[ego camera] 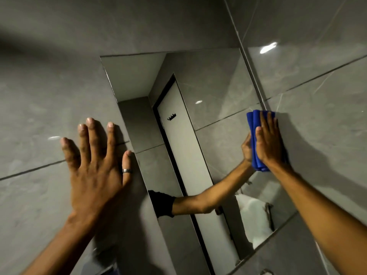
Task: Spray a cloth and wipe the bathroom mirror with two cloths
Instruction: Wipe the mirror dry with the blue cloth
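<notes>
The bathroom mirror [208, 92] hangs on the grey tiled wall and fills the middle of the head view. My right hand [269, 139] presses a folded blue cloth [255, 135] flat against the mirror's right edge, near the wall corner. Its reflection meets it in the glass. My left hand [95, 165] rests flat with spread fingers on the wall tile just left of the mirror, holding nothing. A ring sits on its thumb. No second cloth or spray bottle is visible.
Grey glossy wall tiles [49, 96] surround the mirror. A side wall [317, 86] meets it at the right corner. The mirror reflects a white door with a black hook rack [172, 117] and white towels [252, 215] on a rail.
</notes>
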Motion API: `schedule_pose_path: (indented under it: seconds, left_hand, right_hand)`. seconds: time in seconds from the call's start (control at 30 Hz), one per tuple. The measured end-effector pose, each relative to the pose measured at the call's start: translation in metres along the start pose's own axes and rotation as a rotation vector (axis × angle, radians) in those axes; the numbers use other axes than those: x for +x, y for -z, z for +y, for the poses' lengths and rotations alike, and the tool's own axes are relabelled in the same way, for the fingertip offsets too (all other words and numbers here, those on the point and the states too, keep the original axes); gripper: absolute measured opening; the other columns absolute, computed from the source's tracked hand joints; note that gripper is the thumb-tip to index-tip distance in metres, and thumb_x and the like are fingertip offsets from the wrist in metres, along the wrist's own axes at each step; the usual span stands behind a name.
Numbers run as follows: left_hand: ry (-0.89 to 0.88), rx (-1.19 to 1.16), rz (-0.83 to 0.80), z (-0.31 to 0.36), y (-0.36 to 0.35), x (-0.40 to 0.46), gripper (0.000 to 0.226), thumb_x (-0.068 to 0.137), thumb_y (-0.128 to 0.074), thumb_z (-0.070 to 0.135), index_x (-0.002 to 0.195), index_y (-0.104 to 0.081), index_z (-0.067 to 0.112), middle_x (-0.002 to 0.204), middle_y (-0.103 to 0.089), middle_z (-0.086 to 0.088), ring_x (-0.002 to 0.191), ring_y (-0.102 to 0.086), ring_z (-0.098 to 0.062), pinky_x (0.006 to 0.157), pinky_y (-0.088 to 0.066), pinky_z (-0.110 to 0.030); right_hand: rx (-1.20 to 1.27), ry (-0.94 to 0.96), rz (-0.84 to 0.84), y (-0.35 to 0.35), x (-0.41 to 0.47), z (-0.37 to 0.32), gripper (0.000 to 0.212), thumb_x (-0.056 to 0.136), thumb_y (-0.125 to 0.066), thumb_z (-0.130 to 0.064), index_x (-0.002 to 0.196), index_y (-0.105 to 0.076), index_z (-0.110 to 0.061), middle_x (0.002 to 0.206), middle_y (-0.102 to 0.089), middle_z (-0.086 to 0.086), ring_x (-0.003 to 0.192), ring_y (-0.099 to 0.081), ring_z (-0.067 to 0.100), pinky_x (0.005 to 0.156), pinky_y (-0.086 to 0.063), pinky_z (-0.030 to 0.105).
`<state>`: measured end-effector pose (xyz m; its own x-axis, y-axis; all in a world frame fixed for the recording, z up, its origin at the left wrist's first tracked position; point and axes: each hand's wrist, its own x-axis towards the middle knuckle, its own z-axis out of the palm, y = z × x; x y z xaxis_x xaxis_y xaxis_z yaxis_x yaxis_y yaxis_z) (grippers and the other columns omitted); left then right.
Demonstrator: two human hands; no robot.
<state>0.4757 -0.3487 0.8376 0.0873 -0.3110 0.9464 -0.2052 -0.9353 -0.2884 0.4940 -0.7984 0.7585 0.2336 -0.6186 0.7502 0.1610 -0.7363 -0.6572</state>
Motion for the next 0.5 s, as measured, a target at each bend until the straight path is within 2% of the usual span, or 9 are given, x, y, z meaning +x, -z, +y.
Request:
schedule_pose_path:
  seconds: [0.13,0.23,0.4,0.5]
  left_hand:
    - [0.010,0.021,0.020,0.001,-0.004,0.002,0.077,0.100,-0.021,0.056,0.166,-0.002,0.020,0.174,0.009,-0.018,0.162,0.008,-0.032,0.127,0.001,-0.064]
    - [0.016,0.034,0.013,0.002,-0.003,0.002,0.077,0.100,-0.021,0.056,0.166,-0.003,0.019,0.174,0.008,-0.018,0.162,0.007,-0.032,0.127,0.000,-0.063]
    - [0.010,0.016,-0.028,0.003,0.005,0.003,0.078,0.100,-0.021,0.055,0.166,-0.006,0.016,0.173,0.006,-0.021,0.161,0.005,-0.036,0.127,0.001,-0.064]
    - [0.020,-0.001,-0.071,0.004,0.013,0.004,0.076,0.100,-0.021,0.052,0.165,-0.010,0.014,0.173,0.002,-0.023,0.161,0.002,-0.037,0.127,-0.001,-0.063]
  right_hand:
    - [-0.053,0.027,0.049,-0.011,0.011,-0.044,0.061,0.101,-0.016,-0.039,0.158,-0.015,-0.017,0.168,-0.010,0.010,0.156,-0.007,0.029,0.126,-0.007,0.046]
    - [-0.010,0.157,0.031,-0.020,0.006,-0.104,0.059,0.102,-0.017,-0.039,0.159,-0.013,-0.022,0.169,-0.009,0.008,0.156,-0.005,0.026,0.127,-0.007,0.046]
    - [-0.029,0.355,0.055,-0.032,-0.031,-0.220,0.061,0.099,-0.018,-0.042,0.158,-0.018,-0.028,0.167,-0.017,0.008,0.155,-0.014,0.029,0.126,-0.013,0.049]
    - [0.018,0.474,0.006,-0.043,-0.068,-0.275,0.060,0.100,-0.024,-0.042,0.159,-0.015,-0.029,0.168,-0.011,0.007,0.156,-0.007,0.030,0.126,-0.009,0.051]
